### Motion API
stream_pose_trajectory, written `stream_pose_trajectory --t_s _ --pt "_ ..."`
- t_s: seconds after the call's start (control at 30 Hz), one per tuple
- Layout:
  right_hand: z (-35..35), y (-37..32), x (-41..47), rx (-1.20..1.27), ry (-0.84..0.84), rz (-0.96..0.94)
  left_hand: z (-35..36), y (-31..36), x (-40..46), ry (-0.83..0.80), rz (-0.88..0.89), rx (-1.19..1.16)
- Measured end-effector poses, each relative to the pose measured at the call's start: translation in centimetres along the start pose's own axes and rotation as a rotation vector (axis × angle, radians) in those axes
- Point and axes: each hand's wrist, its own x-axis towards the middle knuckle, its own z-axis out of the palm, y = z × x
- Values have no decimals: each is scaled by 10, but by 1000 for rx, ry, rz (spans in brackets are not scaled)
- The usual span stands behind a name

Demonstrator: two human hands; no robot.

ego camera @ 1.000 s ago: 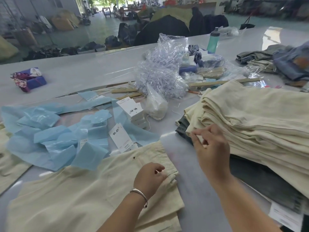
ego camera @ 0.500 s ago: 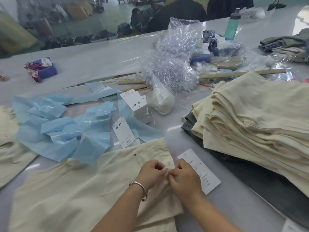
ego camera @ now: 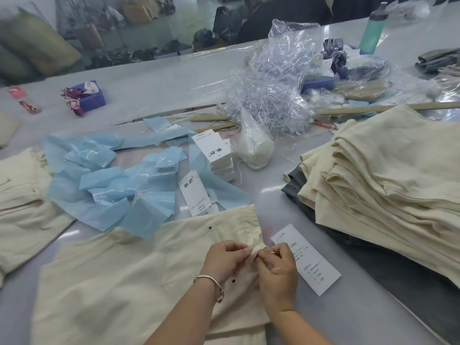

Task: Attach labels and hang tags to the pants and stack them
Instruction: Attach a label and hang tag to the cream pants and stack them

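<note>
We saw a grey work table point(ego camera: 154, 78) from above, with our two hands meeting near six o'clock. A pair of cream pants point(ego camera: 119, 277) lay spread flat in front of us, waistband toward the centre, likely so the waist edge was easy to reach. Our left hand point(ego camera: 225, 257), a silver bangle on its wrist, pinched a small fold of that waistband cloth between thumb and curled fingers. Our right hand point(ego camera: 278, 270) pressed in against it, fingers curled tight on the same fold — whether it also held a fastener or thread we could not tell. A long white hang tag point(ego camera: 313, 267) lay on the table touching the right hand, partly under it, placed as if ready to be tied on.

At three o'clock sat a tall stack of folded cream pants point(ego camera: 388, 185), within easy reach of the right arm; whether these were finished or waiting we could not tell. At eleven o'clock lay a scatter of pale blue plastic sleeves point(ego camera: 104, 185), and near twelve a small pile of white tags point(ego camera: 219, 158) — supplies kept just beyond the garment. Behind them a clear bag of plastic tag fasteners point(ego camera: 271, 93) stood open.

We judged the tagging of this pair was under way, not finished.
</note>
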Motion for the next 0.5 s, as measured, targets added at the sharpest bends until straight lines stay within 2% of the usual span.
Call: stream_pose_trajectory --t_s 0.17,0.23,0.3,0.33,0.4,0.43,0.5 --pt "-14 -4 4 -165 20 -166 13 -5 -1 110 80 109" --pt "-27 -7 12 -160 89 -226 15 -2 0 115 99 12" --pt "-42 -3 29 -315 140 -208 14 2 0 90 106 -83" --pt "-49 0 39 -498 83 -136 13 4 0 75 109 -91" --pt "-61 5 55 -884 -152 41 12 5 -1 44 111 -102" --pt "-64 7 60 -985 -261 76 12 5 -2 36 111 -114" --pt "-63 6 67 -991 -384 44 13 7 -3 24 114 -132"
